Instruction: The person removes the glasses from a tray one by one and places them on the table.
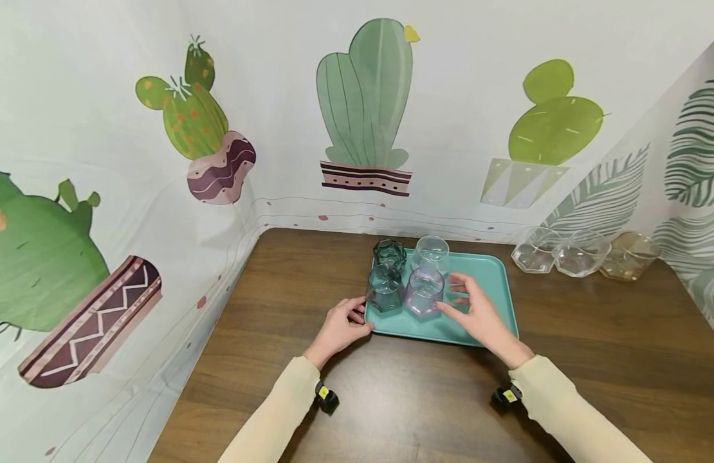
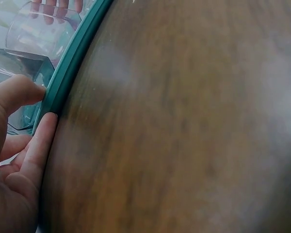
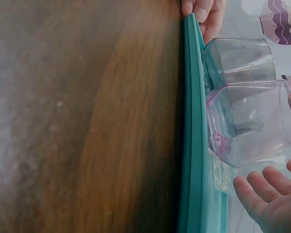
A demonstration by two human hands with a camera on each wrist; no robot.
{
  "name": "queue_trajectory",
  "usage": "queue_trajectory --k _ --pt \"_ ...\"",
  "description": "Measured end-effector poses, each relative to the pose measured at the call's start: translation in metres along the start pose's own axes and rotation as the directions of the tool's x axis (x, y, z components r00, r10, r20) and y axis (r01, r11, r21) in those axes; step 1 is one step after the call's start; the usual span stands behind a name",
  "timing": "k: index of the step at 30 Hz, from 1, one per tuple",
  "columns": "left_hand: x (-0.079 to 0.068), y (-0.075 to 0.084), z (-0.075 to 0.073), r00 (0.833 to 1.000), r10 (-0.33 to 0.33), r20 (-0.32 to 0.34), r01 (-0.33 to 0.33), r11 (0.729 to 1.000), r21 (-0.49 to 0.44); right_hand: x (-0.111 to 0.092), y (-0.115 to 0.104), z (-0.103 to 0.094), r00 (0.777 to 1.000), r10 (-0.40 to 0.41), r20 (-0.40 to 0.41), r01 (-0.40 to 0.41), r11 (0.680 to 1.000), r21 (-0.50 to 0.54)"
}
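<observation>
A teal tray lies on the wooden table and carries several glasses in its left half. My left hand holds the tray's near left corner, its thumb and fingers against the rim. Right beside that hand stands a dark grey glass, with a dark green faceted glass behind it. A pink-tinted glass is to their right, and behind it is a clear glass. My right hand is at the pink-tinted glass's right side, fingers spread and thumb close to its wall.
At the table's far right stand two clear glasses and an amber-tinted glass in a row. A white cloth printed with cacti hangs behind the table. Wooden tabletop lies in front of the tray.
</observation>
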State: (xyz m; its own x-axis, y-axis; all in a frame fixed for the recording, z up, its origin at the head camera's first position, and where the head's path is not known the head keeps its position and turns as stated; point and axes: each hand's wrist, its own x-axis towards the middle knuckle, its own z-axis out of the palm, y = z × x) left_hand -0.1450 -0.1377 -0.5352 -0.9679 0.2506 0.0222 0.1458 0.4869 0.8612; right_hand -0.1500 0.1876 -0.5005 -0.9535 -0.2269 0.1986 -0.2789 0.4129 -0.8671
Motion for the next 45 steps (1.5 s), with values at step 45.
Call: queue_trajectory --k 45 --pt "0.000 -0.001 0.001 1.000 0.000 0.006 0.000 1.000 -0.003 0.013 -0.002 0.026 0.995 0.086 0.043 -0.087 0.996 0.032"
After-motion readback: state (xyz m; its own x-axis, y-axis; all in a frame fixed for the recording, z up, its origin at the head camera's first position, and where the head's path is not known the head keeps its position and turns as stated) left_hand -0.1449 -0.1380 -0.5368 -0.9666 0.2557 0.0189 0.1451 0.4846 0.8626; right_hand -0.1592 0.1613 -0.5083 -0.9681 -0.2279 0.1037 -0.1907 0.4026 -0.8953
